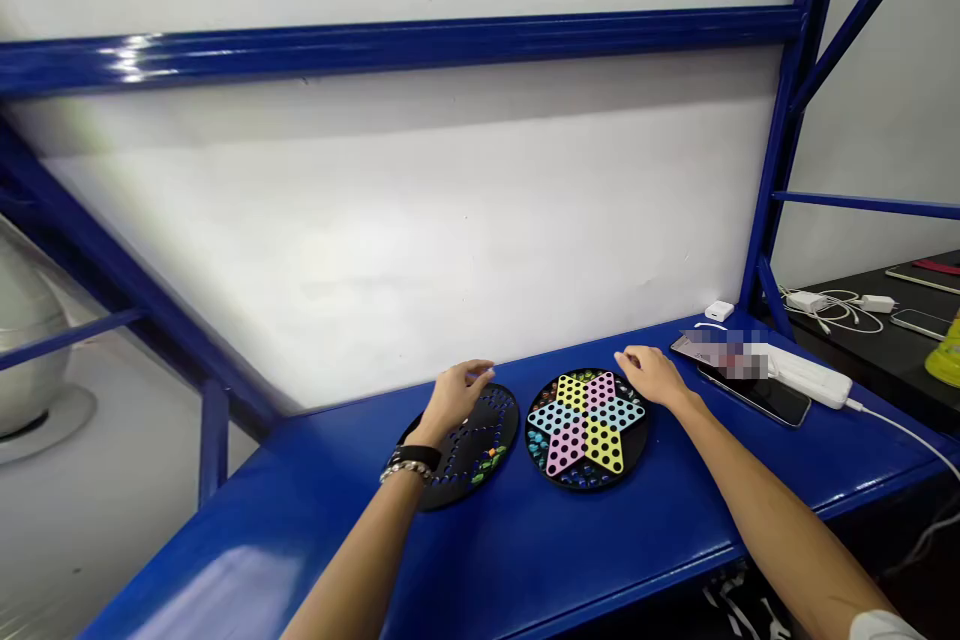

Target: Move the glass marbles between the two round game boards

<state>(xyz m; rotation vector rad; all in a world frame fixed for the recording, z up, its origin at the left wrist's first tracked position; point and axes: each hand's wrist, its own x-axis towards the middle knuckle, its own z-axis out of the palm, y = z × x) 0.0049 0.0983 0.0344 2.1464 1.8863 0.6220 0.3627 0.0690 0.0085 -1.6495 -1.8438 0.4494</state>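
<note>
A round black board with a pink, yellow and light-blue star (586, 421), a Chinese checkers board, lies on the blue table. Coloured marbles sit in the rim sections around the star. Left of it lies a second round black board (459, 492) with rows of holes and some green and orange pieces near its lower right edge. My left hand (454, 395) is above this second board, thumb and fingertips close together; anything between them is too small to make out. At the star board's upper right edge, my right hand (651, 372) has its fingers curled in, their contents hidden.
To the right lie two phones (780, 398), a white power bank (806, 375) with a cable and a small white case (719, 310). A blue metal frame (420, 40) surrounds the table before a white wall. Chargers (806, 302) lie on a dark table beyond.
</note>
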